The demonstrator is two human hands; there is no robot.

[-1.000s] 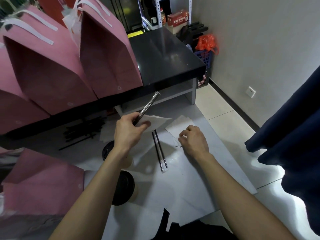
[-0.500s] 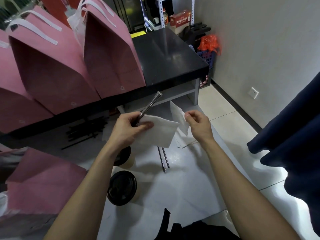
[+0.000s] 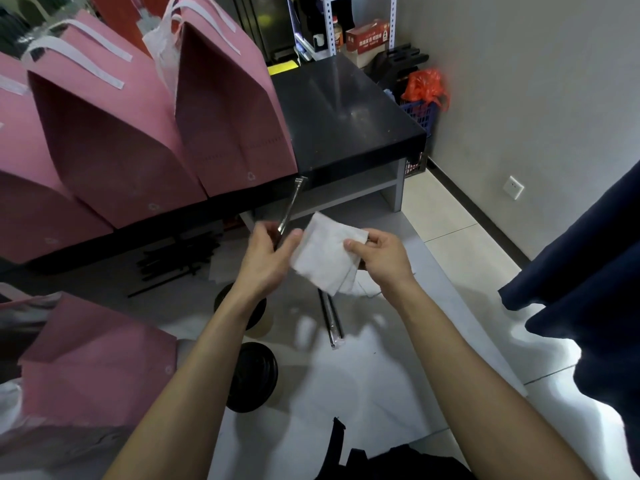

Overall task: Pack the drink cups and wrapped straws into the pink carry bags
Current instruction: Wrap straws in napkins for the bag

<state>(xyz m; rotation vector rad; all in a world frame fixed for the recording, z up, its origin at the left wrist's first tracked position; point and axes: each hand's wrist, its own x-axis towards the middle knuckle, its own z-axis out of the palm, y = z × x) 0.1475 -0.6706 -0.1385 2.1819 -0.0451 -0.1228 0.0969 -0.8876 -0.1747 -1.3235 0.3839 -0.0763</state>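
- Left hand [image 3: 265, 259] clenched round a wrapped straw [image 3: 291, 209], the straw slanting up and away from the fingers toward the edge of the black counter [image 3: 346, 109]
- Right hand [image 3: 379, 259] pinching a folded white napkin [image 3: 327, 256] between thumb and fingers, napkin held between the two hands and touching the left thumb
- Just below the napkin, two more wrapped straws [image 3: 330, 317] lying side by side on the white table [image 3: 363, 393]
- Under the left wrist, a black-lidded drink cup [image 3: 254, 313], partly hidden by the forearm; a second lidded cup [image 3: 254, 381] nearer the body, beside the left forearm
- Left of the left forearm, a pink carry bag [image 3: 93, 372] lying on the table
- Beyond and left of the left hand, upright pink carry bags [image 3: 221, 112] with white handles standing in a row on the black counter
- Left of the left hand, a loose pile of black straws [image 3: 176, 259] under the counter edge
- Far right of the right hand, dark blue cloth [image 3: 595, 271] hanging
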